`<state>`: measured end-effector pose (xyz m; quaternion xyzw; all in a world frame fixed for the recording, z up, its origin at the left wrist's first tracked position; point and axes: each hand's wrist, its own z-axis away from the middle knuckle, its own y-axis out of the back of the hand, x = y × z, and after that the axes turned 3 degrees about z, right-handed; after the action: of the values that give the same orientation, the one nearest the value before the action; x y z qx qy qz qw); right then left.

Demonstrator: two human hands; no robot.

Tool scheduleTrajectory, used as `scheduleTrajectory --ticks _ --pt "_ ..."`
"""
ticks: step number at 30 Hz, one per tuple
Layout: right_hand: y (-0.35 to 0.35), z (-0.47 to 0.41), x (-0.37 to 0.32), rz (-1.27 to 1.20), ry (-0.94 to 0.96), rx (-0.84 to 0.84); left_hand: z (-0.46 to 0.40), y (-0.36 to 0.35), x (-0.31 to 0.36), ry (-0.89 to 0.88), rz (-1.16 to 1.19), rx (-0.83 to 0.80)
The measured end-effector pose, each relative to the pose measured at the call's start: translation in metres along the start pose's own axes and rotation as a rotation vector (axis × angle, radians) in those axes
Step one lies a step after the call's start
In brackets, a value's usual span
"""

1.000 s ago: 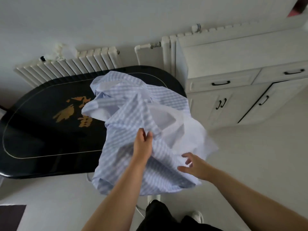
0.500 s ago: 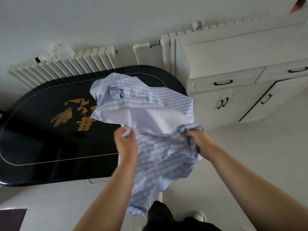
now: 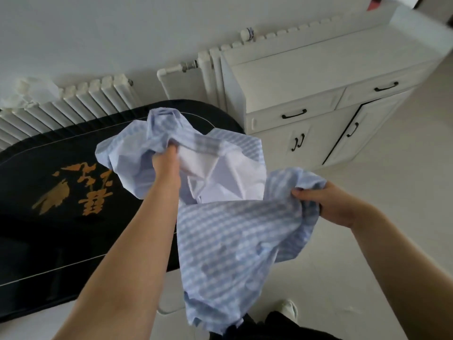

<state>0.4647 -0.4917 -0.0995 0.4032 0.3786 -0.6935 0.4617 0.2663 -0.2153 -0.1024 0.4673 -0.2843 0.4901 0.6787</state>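
Untangling of the checked shirt [image 3: 228, 231] seems the step in hand. We hold it aloft over the black table's [image 3: 36, 241] end, right hand [image 3: 328, 204] clenched on a bunched edge. Left hand [image 3: 166, 163] is sunk into folds, its grip impossible to tell. Next likely calls for finding the shoulders.

I am looking at a shirt [image 3: 228, 231] of thin woven cloth, soft and matt, blue-checked outside and plain white inside, and it is hanging in heavy creases. The black worktop [image 3: 49, 241] is shining like lacquer, with duller gold paint [image 3: 93, 200] on it. The cabinet [image 3: 306, 77] is showing smooth white paint, its handles [image 3: 294, 114] dark metal. The floor [image 3: 367, 278] is looking smooth, faintly glossy.
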Motion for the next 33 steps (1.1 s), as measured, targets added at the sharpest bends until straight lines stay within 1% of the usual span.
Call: scheduleTrajectory --ticks 1,2,3,4,5,6,7,8,9,10,11,12,13,15,16,18,19,22,25,26,27,28,29,30,31,33 --pt "-0.002 0.006 -0.005 0.02 -0.004 -0.014 0.012 -0.016 0.012 -0.107 -0.064 -0.158" --pt "-0.005 0.011 -0.007 0.057 0.0 -0.021 0.026 -0.031 0.022 -0.151 -0.022 -0.384" --pt "-0.009 0.015 -0.011 0.105 0.024 -0.035 0.039 -0.04 0.025 -0.149 0.015 -0.612" --pt "-0.013 0.019 -0.012 0.146 0.069 -0.039 0.047 -0.046 0.023 -0.145 -0.02 -0.769" --pt "-0.015 0.024 -0.013 0.167 0.097 -0.001 0.051 -0.049 0.015 -0.188 -0.115 -0.797" --pt "-0.015 0.029 -0.015 0.16 0.103 0.059 0.053 -0.05 0.002 -0.244 -0.242 -0.723" --pt "-0.012 0.034 -0.016 0.128 0.1 0.122 0.052 -0.05 -0.013 -0.281 -0.36 -0.583" --pt "-0.009 0.038 -0.018 0.101 0.101 0.158 0.05 -0.047 -0.035 -0.265 -0.437 -0.413" --pt "-0.009 0.043 -0.023 0.083 0.093 0.175 0.051 -0.042 -0.058 -0.189 -0.446 -0.268" --pt "-0.006 0.048 -0.027 0.089 0.095 0.172 0.056 -0.038 -0.08 -0.086 -0.41 -0.16" --pt "-0.004 0.053 -0.031 0.089 0.115 0.139 0.063 -0.036 -0.102 0.051 -0.379 -0.099" --pt "-0.002 0.057 -0.033 0.076 0.143 0.088 0.07 -0.036 -0.12 0.189 -0.349 -0.088" --pt "0.001 0.06 -0.036 0.051 0.164 0.041 0.075 -0.037 -0.133 0.314 -0.287 -0.137" --pt "0.003 0.065 -0.042 -0.028 0.195 -0.061 0.082 -0.042 -0.145 0.463 -0.113 -0.281" --pt "0.003 0.069 -0.045 -0.058 0.211 -0.115 0.084 -0.043 -0.147 0.513 -0.042 -0.313" --pt "0.001 0.076 -0.05 -0.107 0.243 -0.208 0.088 -0.046 -0.142 0.598 -0.015 -0.338" --pt "0.001 0.08 -0.051 -0.138 0.25 -0.235 0.091 -0.049 -0.138 0.623 -0.043 -0.348" --pt "0.007 0.089 -0.053 -0.168 0.256 -0.172 0.094 -0.058 -0.138 0.625 -0.139 -0.372" --pt "0.01 0.104 -0.057 -0.171 0.301 -0.134 0.1 -0.072 -0.154 0.669 -0.062 -0.428" --pt "0.01 0.109 -0.059 -0.165 0.319 -0.088 0.099 -0.081 -0.168 0.668 -0.047 -0.477" --pt "0.009 0.113 -0.063 -0.167 0.321 -0.001 0.103 -0.092 -0.18 0.683 -0.053 -0.521" --pt "0.008 0.117 -0.066 -0.173 0.315 0.098 0.111 -0.1 -0.186 0.672 -0.064 -0.565" --pt "0.014 0.119 -0.067 -0.15 0.308 0.15 0.113 -0.11 -0.2 0.633 -0.104 -0.6" --pt "0.021 0.121 -0.068 -0.086 0.28 0.142 0.108 -0.121 -0.218 0.582 -0.134 -0.611" --pt "0.031 0.121 -0.066 0.083 0.231 0.117 0.108 -0.127 -0.228 0.52 -0.185 -0.596" --pt "0.059 0.116 -0.048 0.65 0.104 0.141 0.117 -0.127 -0.227 0.434 -0.244 -0.497"
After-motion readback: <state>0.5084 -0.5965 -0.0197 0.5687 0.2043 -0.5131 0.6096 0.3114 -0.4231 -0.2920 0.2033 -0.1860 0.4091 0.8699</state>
